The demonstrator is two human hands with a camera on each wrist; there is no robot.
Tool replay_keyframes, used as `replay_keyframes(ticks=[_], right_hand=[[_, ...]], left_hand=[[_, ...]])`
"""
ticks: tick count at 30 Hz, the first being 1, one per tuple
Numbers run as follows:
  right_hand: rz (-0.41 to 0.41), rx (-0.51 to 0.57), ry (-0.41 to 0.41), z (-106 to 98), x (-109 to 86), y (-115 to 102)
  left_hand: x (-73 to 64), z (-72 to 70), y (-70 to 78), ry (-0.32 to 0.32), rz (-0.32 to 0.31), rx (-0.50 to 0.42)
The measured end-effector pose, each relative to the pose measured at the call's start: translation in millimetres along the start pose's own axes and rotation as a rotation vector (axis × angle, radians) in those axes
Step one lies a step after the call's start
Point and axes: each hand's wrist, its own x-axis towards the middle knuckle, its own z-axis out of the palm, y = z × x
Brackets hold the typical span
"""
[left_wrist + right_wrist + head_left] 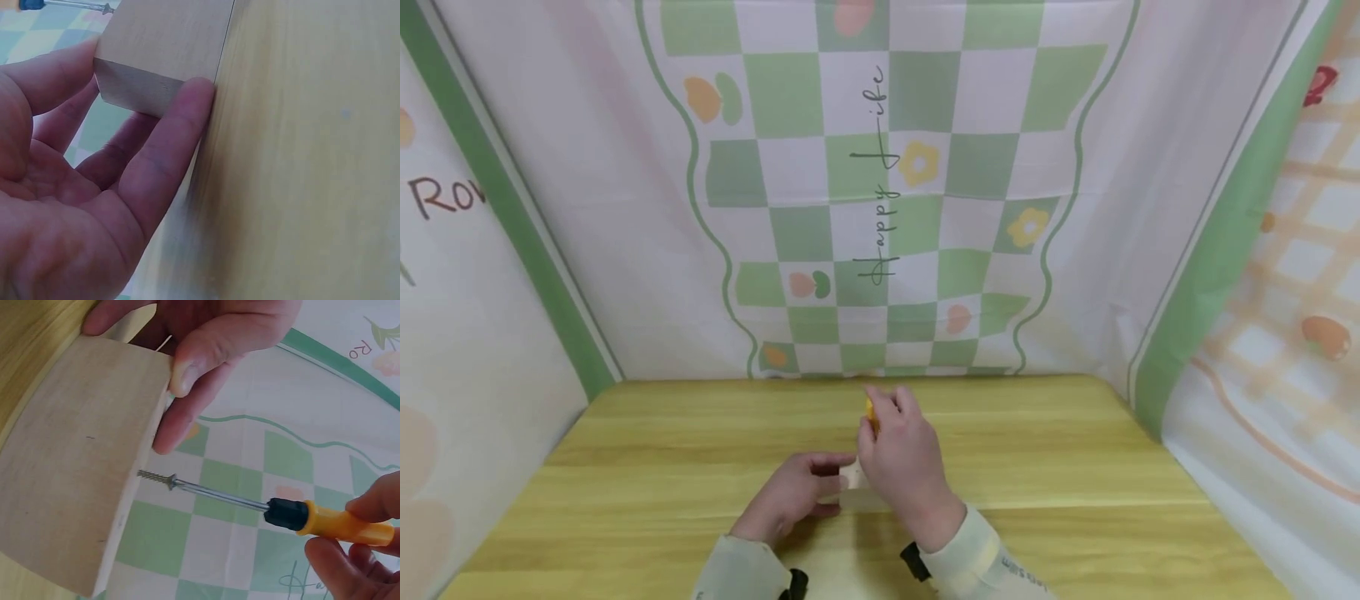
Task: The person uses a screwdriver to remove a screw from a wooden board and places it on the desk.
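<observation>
In the head view my left hand (796, 490) steadies a pale wooden block (853, 475) at the middle of the table. The left wrist view shows its thumb and fingers pinching one end of the block (169, 37). My right hand (906, 454), above the block, grips a screwdriver (347, 526) by its orange handle with a black collar. At the tip of the metal shaft is a screw (157, 478), its point against the block's narrow upper face and most of its thread still exposed. The head view hides the screw behind my right hand.
The wood-grain table (662, 467) runs back to a white cloth backdrop (925, 217) with green checks and lettering. Cloth panels with green bands (1232, 275) stand at both sides. The sleeves (977, 554) carry dark straps at the wrists.
</observation>
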Motion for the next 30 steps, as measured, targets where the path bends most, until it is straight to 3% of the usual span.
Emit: replay_keyframes(ticks=[4, 8, 11, 19, 23, 26, 30], right_hand=[[-0.008, 0.033, 0.001, -0.6, 0.6, 3.2], [-0.018, 0.079, -0.054, -3.1, 4.3, 7.5], [-0.033, 0.133, -0.132, -6.6, 9.2, 12.7], [-0.145, 0.377, -0.440, -16.2, 26.6, 39.6], [-0.083, 0.436, -0.530, -19.4, 30.5, 48.6], [-0.009, 0.434, -0.509, -18.2, 26.8, 47.4], [0.032, 0.319, -0.365, -12.9, 17.0, 36.0]], left_hand=[[-0.2, -0.4, 0.5, -0.004, -0.011, -0.003], [-1.3, -0.6, 1.8, -0.013, -0.010, -0.013], [-2.2, -0.1, 2.7, -0.018, -0.003, -0.019], [-2.6, 0.4, 2.5, -0.017, 0.005, -0.016], [-2.8, 0.1, 2.4, -0.018, -0.002, -0.017], [-2.1, -0.3, 1.8, -0.017, -0.004, -0.019], [-0.8, -0.7, 1.6, -0.013, -0.005, -0.015]])
